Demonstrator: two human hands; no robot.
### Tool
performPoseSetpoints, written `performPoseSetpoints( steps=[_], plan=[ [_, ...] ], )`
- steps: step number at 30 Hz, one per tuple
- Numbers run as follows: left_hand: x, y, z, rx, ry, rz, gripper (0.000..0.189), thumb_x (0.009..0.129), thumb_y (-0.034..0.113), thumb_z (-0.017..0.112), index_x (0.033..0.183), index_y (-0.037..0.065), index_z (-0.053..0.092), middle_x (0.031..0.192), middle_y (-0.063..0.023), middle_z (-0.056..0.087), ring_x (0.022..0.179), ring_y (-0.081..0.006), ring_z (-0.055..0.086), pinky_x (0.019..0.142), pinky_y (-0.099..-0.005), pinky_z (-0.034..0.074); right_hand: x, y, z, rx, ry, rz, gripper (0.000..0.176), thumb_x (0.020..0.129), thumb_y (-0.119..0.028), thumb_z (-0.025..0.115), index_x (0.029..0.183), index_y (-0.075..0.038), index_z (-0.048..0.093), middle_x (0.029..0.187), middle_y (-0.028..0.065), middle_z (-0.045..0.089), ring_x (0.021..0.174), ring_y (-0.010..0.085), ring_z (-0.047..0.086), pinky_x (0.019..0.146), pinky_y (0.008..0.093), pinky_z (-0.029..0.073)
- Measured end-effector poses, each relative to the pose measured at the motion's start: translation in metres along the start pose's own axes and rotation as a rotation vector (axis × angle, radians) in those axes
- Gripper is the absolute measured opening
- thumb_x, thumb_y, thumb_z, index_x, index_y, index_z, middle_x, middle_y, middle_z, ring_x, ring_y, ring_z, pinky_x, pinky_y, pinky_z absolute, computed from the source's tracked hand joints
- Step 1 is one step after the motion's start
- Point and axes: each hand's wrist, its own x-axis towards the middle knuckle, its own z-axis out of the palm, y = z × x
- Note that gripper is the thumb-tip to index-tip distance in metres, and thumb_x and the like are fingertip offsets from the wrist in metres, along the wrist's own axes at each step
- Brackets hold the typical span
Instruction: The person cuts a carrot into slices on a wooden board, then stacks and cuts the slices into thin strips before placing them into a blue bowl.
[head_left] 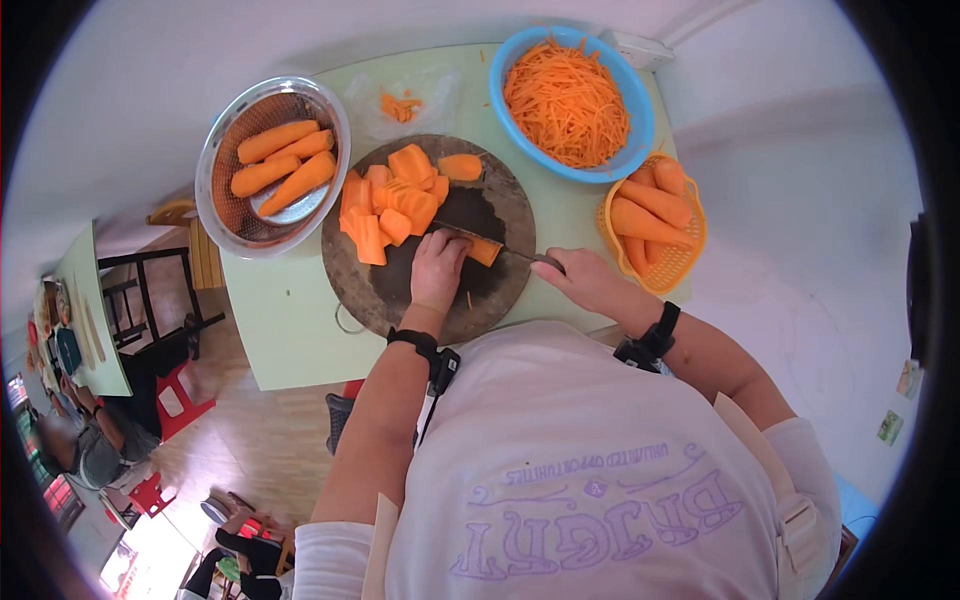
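On the round dark cutting board (500,300), my left hand (438,268) presses a carrot piece (484,251) with its fingers bent over it. My right hand (580,282) is wrapped around the handle of a knife (520,254), whose blade lies along the carrot piece, close to my left fingertips. Whether the edge has gone into the carrot cannot be made out. Thick carrot chunks and slices (400,200) are heaped on the board's left and upper part. A single carrot end (460,167) lies near the board's upper edge.
The pale green table (270,350) also bears a metal colander (213,190) with several peeled carrots, a blue basin (640,110) of shredded carrot, a yellow basket (655,280) of carrots, and a plastic bag (440,95) with scraps. Other people (100,430) sit at the lower left.
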Motion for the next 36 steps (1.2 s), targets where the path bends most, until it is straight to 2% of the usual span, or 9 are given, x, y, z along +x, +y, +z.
performPoseSetpoints(
  steps=[12, 18, 20, 36],
  plan=[
    [0.001, -0.002, 0.001, -0.020, 0.015, 0.013, 0.010, 0.076, 0.007, 0.071, 0.085, 0.009, 0.067, 0.092, -0.0042, 0.060, 0.084, -0.0264, 0.059, 0.075, -0.0368, 0.051, -0.001, -0.002, -0.003, -0.037, 0.007, -0.019, 0.050, 0.099, -0.045, 0.047, 0.084, 0.001, 0.060, 0.077, 0.0243, 0.062, 0.079, 0.0432, 0.060, 0.073, 0.0492, 0.047],
    [0.001, -0.002, 0.001, -0.014, 0.018, 0.016, 0.011, 0.075, 0.007, 0.070, 0.085, 0.009, 0.067, 0.092, -0.0036, 0.061, 0.084, -0.0258, 0.059, 0.076, -0.0365, 0.051, 0.004, 0.016, 0.008, -0.020, 0.006, -0.034, 0.049, 0.099, -0.044, 0.047, 0.085, 0.001, 0.059, 0.077, 0.0245, 0.061, 0.078, 0.0438, 0.059, 0.073, 0.0491, 0.046],
    [0.001, -0.002, -0.001, -0.020, 0.005, 0.011, 0.009, 0.076, 0.008, 0.073, 0.084, 0.009, 0.068, 0.093, -0.0058, 0.062, 0.086, -0.0277, 0.061, 0.075, -0.0373, 0.053, 0.005, 0.021, 0.012, 0.064, 0.036, -0.020, 0.049, 0.100, -0.043, 0.047, 0.086, 0.002, 0.059, 0.079, 0.0249, 0.061, 0.079, 0.0442, 0.059, 0.073, 0.0488, 0.046],
    [0.000, -0.003, 0.002, -0.008, 0.021, 0.008, 0.009, 0.076, 0.008, 0.072, 0.085, 0.008, 0.068, 0.091, -0.0044, 0.061, 0.084, -0.0254, 0.060, 0.076, -0.0361, 0.052, 0.000, 0.002, -0.002, -0.003, -0.020, -0.020, 0.052, 0.099, -0.046, 0.046, 0.087, 0.002, 0.062, 0.079, 0.0251, 0.062, 0.080, 0.0436, 0.060, 0.074, 0.0484, 0.047]
  ],
)
